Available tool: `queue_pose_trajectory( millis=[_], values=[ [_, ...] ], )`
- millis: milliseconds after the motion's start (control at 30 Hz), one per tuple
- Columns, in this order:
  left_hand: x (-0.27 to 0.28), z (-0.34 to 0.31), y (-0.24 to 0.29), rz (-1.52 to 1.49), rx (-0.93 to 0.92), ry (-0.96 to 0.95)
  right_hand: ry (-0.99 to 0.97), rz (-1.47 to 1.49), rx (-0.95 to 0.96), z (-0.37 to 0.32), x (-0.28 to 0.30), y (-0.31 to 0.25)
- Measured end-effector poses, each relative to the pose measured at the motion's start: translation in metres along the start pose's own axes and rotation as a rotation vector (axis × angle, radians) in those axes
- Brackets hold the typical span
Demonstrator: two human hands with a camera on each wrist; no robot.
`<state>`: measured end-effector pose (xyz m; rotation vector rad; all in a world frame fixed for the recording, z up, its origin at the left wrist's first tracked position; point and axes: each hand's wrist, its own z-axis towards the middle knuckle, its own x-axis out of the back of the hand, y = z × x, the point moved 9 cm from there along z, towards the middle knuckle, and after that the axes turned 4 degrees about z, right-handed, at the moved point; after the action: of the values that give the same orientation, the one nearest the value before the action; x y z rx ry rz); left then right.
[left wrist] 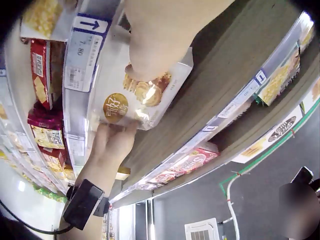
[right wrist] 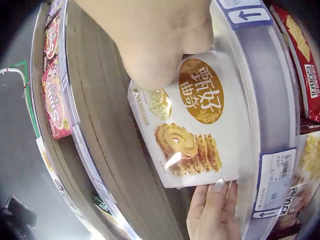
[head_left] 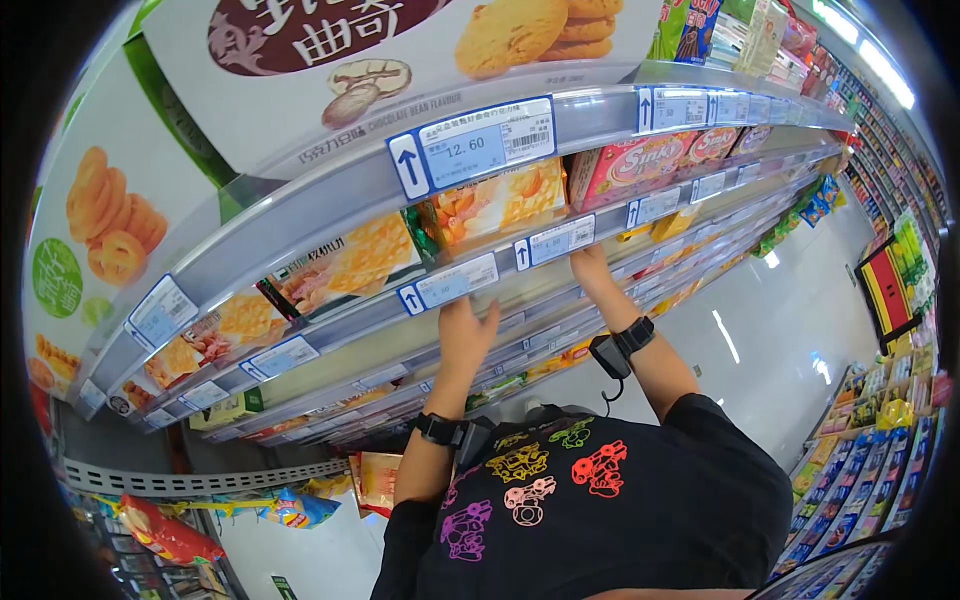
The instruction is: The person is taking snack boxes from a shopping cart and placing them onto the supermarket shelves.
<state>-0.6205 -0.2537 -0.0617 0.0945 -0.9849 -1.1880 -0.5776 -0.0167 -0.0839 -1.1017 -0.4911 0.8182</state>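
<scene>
A white cookie pack (left wrist: pixel 112 82) lies inside a shelf compartment, between the two hands; its printed front, with cookies and a brown oval, shows in the right wrist view (right wrist: pixel 200 145). The left hand (head_left: pixel 465 335) reaches in past the price rail, and in the right wrist view (right wrist: pixel 214 212) it pinches one end of the pack, thumb on the front. The right hand (head_left: pixel 592 268) grips the opposite end, as the left wrist view shows (left wrist: pixel 116 142). The shelf's front rail hides the pack and most fingertips in the head view.
Price rails (head_left: pixel 460 283) run along the shelf fronts. Cracker packs (head_left: pixel 350 265) and pink boxes (head_left: pixel 630 170) stand on the shelf above the hands. Large cookie boxes (head_left: pixel 420 60) are higher up. Chip bags (head_left: pixel 165 530) hang at lower left; an aisle floor (head_left: pixel 740 300) lies right.
</scene>
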Motion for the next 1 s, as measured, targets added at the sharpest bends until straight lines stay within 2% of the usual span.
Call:
queue_pose_trajectory(
  millis=[67, 167, 233, 367, 533, 633, 733, 833, 900, 933, 1000],
  values=[
    [-0.011, -0.003, -0.01, -0.009, 0.109, -0.118, -0.04, -0.039, 0.034, 0.002, -0.003, 0.0],
    [-0.01, -0.002, -0.009, 0.045, 0.151, -0.122, -0.095, -0.168, 0.083, 0.002, -0.002, 0.0],
    [-0.009, -0.001, -0.011, 0.068, 0.13, -0.068, -0.133, -0.316, 0.158, 0.004, -0.002, -0.002],
    [-0.007, 0.0, -0.012, 0.053, 0.145, -0.016, -0.211, -0.331, 0.119, 0.002, -0.004, -0.012],
    [-0.007, -0.003, -0.019, -0.177, 0.12, 0.012, -0.316, -0.357, 0.072, -0.005, 0.004, -0.004],
    [-0.001, -0.006, -0.016, -0.301, 0.149, 0.031, -0.233, -0.172, 0.091, -0.018, 0.011, -0.017],
    [0.009, -0.008, -0.009, -0.296, 0.12, 0.03, -0.193, -0.254, 0.188, -0.036, 0.016, -0.047],
    [0.016, -0.01, 0.002, -0.187, 0.084, -0.089, -0.175, -0.169, 0.143, -0.051, 0.027, -0.022],
    [0.014, -0.014, 0.007, -0.18, 0.044, -0.162, -0.233, 0.012, 0.019, -0.059, 0.02, -0.029],
    [0.018, -0.016, 0.011, -0.234, 0.041, -0.134, -0.26, 0.103, -0.042, -0.064, 0.016, -0.033],
    [0.025, -0.018, 0.026, -0.346, 0.037, -0.076, -0.252, 0.063, 0.048, -0.069, 0.015, -0.052]
  ],
)
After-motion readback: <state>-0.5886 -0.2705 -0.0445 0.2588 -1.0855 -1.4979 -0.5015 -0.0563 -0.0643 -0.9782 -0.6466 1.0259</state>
